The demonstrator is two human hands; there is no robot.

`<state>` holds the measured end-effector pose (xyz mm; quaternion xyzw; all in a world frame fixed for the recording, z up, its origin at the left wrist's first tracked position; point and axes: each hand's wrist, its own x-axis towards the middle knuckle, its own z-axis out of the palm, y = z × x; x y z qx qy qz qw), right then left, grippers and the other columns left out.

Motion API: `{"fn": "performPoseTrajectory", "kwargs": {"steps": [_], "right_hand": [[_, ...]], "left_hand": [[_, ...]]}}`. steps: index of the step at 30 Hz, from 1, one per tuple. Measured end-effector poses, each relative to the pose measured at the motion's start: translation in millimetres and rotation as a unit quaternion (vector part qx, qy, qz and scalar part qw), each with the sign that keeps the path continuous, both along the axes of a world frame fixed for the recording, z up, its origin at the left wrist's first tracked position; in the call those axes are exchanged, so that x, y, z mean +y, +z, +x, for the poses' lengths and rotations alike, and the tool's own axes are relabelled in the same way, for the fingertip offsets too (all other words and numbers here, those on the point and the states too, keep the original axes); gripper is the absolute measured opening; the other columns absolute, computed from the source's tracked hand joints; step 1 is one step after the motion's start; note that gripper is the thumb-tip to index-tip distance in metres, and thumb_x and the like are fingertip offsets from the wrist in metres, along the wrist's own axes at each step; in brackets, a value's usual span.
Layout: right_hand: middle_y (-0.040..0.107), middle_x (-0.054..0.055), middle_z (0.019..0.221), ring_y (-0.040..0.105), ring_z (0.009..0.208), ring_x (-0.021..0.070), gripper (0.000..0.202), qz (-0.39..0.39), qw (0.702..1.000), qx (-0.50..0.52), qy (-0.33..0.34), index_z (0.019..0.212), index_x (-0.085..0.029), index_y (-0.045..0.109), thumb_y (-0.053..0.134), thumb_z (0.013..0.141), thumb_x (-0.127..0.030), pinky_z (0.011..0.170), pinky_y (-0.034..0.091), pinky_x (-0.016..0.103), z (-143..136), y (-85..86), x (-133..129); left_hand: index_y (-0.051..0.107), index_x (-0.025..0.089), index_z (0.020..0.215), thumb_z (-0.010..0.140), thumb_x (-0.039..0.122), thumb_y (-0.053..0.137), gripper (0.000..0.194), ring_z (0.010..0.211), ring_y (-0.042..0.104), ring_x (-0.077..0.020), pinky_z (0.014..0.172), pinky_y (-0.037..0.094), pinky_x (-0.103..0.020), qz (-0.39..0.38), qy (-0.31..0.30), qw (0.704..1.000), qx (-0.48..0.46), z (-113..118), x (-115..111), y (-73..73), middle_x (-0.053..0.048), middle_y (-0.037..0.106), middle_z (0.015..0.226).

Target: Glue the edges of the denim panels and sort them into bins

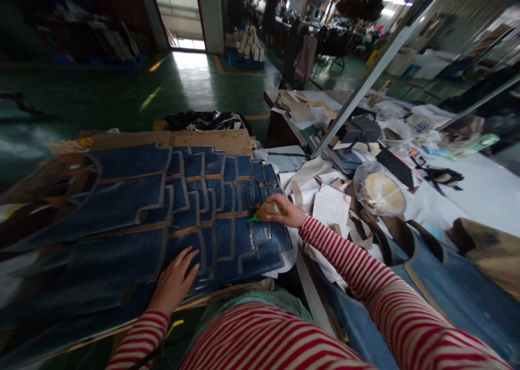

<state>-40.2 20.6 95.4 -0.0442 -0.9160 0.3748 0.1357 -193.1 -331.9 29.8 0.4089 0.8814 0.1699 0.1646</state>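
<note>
Fingers (187, 260) of left hand (174, 283) spread wide and pressed flat on the near edge of the stack of blue cut pieces (162, 207) — holding nothing, just pinning. Right hand (284, 212) curled closed around a small brownish tool (268, 209) with a green tip (254, 218), tip touching the blue pieces near their right end, beside a line of pale marks. Exact kind of tool: cannot tell. Blue pieces fanned in overlapping rows, tan stripe running across each, laid on a brown board (203, 138) at left-centre of the bench, right in front of the body. Both sleeves red-and-white striped. Just right of the right hand — loose white paper sheets (331, 207) and pale scraps. Further right, a round item wrapped in clear plastic (379, 191), dark boxes (357, 131) behind it, a slanted metal bar (365, 83) running up and away. More blue fabric (447, 289) hanging at lower right. Green floor (122, 93) beyond the bench, bright doorway (181, 18) at the back, a stack of pale boxes (247, 45) near it.
</note>
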Motion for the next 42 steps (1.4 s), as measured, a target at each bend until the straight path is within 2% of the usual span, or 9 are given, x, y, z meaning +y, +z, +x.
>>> {"fn": "performPoseTrajectory", "kwargs": {"steps": [5,12,19,24,32,37,42], "right_hand": [[0.050,0.008,0.105,0.049,0.100,0.0206,0.045,0.024,0.999,0.033,-0.023,0.109,-0.021,0.044,0.063,0.072,-0.035,0.089,0.040,0.040,-7.8,0.2,3.7],[0.051,0.007,0.105,0.049,0.098,0.0200,0.044,0.029,0.999,0.022,-0.006,0.109,-0.021,0.044,0.063,0.072,-0.036,0.087,0.041,0.038,-15.1,-1.7,10.1],[0.051,0.008,0.105,0.048,0.099,0.0210,0.044,0.051,0.997,0.045,-0.024,0.110,-0.021,0.044,0.063,0.072,-0.035,0.088,0.040,0.040,-44.9,-9.3,25.9],[0.052,0.008,0.101,0.048,0.096,0.0210,0.042,0.068,0.995,0.054,-0.049,0.107,-0.020,0.046,0.062,0.073,-0.035,0.086,0.041,0.039,-65.3,-8.4,35.0],[0.051,0.008,0.103,0.047,0.097,0.0216,0.042,0.079,0.992,0.067,-0.075,0.108,-0.019,0.046,0.062,0.072,-0.035,0.087,0.040,0.039,-94.2,-4.9,48.5],[0.051,0.007,0.102,0.048,0.096,0.0208,0.044,0.046,0.993,0.038,-0.098,0.108,-0.019,0.047,0.064,0.070,-0.035,0.087,0.040,0.039,-85.8,-7.5,47.6],[0.052,0.004,0.098,0.051,0.089,0.0178,0.044,-0.041,0.995,-0.027,-0.083,0.109,-0.020,0.046,0.061,0.071,-0.036,0.081,0.043,0.035,-61.1,-7.5,39.0]], "left_hand": [[0.049,0.026,0.118,0.085,0.043,0.030,0.042,0.117,0.046,-0.0189,0.096,0.039,-0.037,0.006,0.003,1.000,0.008,-0.5,-0.5,-1.4,-0.003,0.046,0.131],[0.049,0.026,0.117,0.085,0.043,0.031,0.041,0.116,0.046,-0.0200,0.096,0.039,-0.040,0.021,0.007,1.000,-0.003,-1.7,-1.3,-4.7,-0.004,0.046,0.130],[0.049,0.027,0.117,0.085,0.043,0.031,0.041,0.116,0.046,-0.0187,0.096,0.040,-0.039,0.011,0.008,1.000,-0.006,-1.2,-0.7,-2.5,-0.003,0.046,0.130],[0.050,0.025,0.117,0.085,0.042,0.031,0.041,0.115,0.048,-0.0195,0.095,0.041,-0.039,0.013,0.009,1.000,-0.007,-1.4,-1.2,-0.9,-0.004,0.047,0.130],[0.050,0.027,0.118,0.084,0.041,0.035,0.039,0.115,0.047,-0.0191,0.095,0.041,-0.038,0.028,0.011,1.000,0.000,-2.1,-3.5,-7.0,-0.003,0.048,0.129],[0.050,0.028,0.118,0.084,0.040,0.036,0.038,0.114,0.049,-0.0190,0.095,0.041,-0.038,0.037,0.012,0.999,0.003,-2.2,-3.2,-6.2,-0.003,0.048,0.128],[0.049,0.027,0.118,0.085,0.041,0.035,0.039,0.117,0.046,-0.0195,0.096,0.040,-0.039,0.033,0.011,0.999,-0.011,-1.4,-3.6,-5.3,-0.003,0.046,0.130]]}}
